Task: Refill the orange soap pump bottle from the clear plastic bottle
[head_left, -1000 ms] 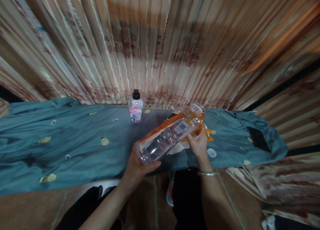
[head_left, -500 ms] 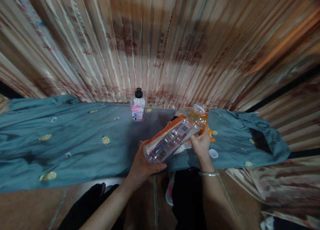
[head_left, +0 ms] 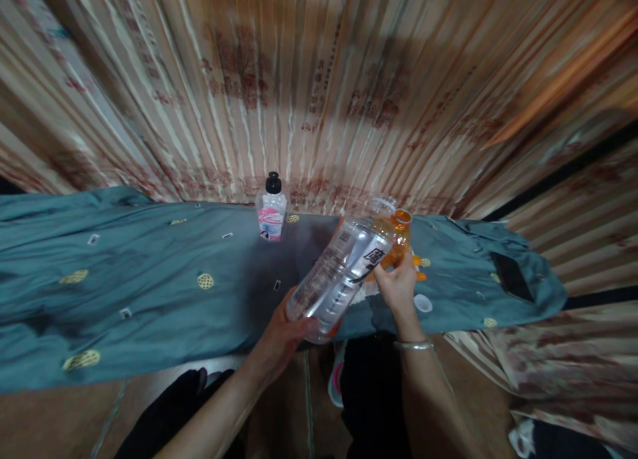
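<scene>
My left hand (head_left: 284,333) is closed around the base of a large clear plastic bottle (head_left: 333,279), which tilts with its mouth up and to the right. Its printed label bears dark lettering and a barcode. My right hand (head_left: 399,283) is wrapped around an orange translucent bottle (head_left: 400,236), held upright beside the clear bottle's neck. The orange bottle's mouth is uncovered. Whether the two bottles touch I cannot tell. Behind them, partly hidden, lie orange pieces (head_left: 420,268) and something white on the cloth.
A clear bottle with a black cap and pink label (head_left: 272,213) stands at the back of the teal cloth (head_left: 164,279). A white round cap (head_left: 423,303) lies near my right wrist. A dark phone (head_left: 512,276) rests at the right. Pleated curtains (head_left: 299,100) hang behind.
The clear bottle has turned about its length, so dark lettering now faces me. Its mouth has shifted left, off the orange bottle's mouth, which now shows.
</scene>
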{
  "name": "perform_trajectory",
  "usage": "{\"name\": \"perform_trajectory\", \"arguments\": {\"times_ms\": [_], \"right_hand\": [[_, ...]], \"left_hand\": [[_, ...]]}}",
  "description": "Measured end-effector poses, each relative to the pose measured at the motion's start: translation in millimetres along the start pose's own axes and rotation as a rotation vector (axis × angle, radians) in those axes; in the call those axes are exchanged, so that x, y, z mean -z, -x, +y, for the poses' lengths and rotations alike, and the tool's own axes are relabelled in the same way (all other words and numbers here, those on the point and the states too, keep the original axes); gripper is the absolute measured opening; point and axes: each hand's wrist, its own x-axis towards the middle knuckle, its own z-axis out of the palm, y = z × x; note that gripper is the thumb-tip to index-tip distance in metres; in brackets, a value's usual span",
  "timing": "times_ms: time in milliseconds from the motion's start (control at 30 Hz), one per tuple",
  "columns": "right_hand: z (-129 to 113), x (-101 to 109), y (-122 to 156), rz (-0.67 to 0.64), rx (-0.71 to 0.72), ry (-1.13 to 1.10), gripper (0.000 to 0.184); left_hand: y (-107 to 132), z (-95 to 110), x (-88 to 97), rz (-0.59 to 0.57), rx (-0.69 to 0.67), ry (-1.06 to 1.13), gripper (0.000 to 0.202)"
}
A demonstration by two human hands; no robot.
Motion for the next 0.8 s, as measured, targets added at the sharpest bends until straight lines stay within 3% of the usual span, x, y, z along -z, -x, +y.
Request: {"name": "perform_trajectory", "arguments": {"times_ms": [233,400,667,800], "right_hand": [[-1.5,-0.9,0.4,0.022,-0.006,0.024,0.068],[0.8,-2.7,0.9,0.048,0.001,0.068,0.075],[0.9,-2.5,1.0,0.032,0.022,0.100,0.072],[4.4,-3.8,-0.9,0.054,0.002,0.102,0.076]], "left_hand": [[4.4,12.5,-13.1,-0.064,0.023,0.066,0.084],[8.1,19.9,-8.7,-0.077,-0.020,0.044,0.085],[15.7,24.3,15.9,0.074,-0.114,-0.154,0.087],[13.5,22.8,27.6,0.218,-0.209,-0.245,0.091]]}}
